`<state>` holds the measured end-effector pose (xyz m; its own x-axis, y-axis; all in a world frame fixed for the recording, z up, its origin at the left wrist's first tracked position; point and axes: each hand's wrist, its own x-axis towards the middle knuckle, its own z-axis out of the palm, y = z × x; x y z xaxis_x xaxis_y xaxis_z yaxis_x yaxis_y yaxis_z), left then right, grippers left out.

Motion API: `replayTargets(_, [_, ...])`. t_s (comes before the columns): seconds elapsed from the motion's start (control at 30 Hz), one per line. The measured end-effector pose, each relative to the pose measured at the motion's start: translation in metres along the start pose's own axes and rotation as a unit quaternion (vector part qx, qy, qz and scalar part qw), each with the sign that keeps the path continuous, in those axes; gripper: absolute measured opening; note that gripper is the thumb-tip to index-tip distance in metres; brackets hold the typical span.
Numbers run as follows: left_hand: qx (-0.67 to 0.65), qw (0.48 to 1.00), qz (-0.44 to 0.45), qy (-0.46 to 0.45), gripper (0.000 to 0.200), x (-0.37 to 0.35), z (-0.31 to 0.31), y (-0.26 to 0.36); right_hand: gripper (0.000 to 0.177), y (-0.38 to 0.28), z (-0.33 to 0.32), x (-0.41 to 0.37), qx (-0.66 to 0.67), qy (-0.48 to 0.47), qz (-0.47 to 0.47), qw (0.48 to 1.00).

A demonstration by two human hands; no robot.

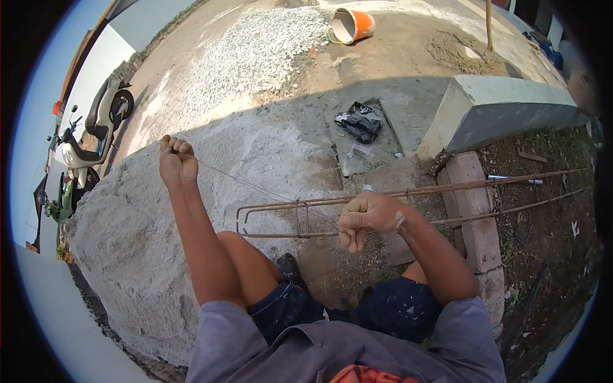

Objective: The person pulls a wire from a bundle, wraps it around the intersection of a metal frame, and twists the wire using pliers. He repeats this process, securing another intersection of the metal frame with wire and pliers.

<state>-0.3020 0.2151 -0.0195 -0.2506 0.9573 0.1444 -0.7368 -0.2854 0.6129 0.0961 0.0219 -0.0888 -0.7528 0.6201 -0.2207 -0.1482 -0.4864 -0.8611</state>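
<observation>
My left hand (178,161) is raised at the left, its fingers closed on one end of a thin wire (239,181). The wire runs slantwise down to my right hand (368,220), where the fingers are curled round its other part. Some of it looks doubled along the way. Below and behind my right hand lies a long rebar frame (274,205) of rusty bars joined by stirrups, with hooked ends at the left. My right hand overlaps the frame's middle in this view and hides part of the bars.
A grey sand heap (128,236) rises at my left, with a gravel pile (255,48) beyond. The frame's right part crosses a brick kerb (476,210). A concrete block (504,112), a black plastic bag (361,123), an orange bucket (353,25) and a parked scooter (92,137) stand or lie around.
</observation>
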Motion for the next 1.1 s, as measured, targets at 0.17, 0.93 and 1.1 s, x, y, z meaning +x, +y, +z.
replayTargets(0.17, [-0.058, 0.997, -0.042, -0.013, 0.019, -0.006, 0.003, -0.006, 0.022, 0.01, -0.001, 0.012, -0.032, 0.047, -0.031, 0.998])
replayTargets(0.93, [0.114, 0.991, -0.07, 0.0, 0.043, -0.061, 0.048, -0.035, 0.014, 0.017, 0.001, 0.027, -0.494, 0.359, -0.113, 0.783])
replayTargets(1.1, [0.161, 0.969, -0.174, -0.077, 0.043, -0.126, 0.076, -0.105, 0.017, 0.018, 0.005, 0.035, -0.471, 0.366, -0.121, 0.794])
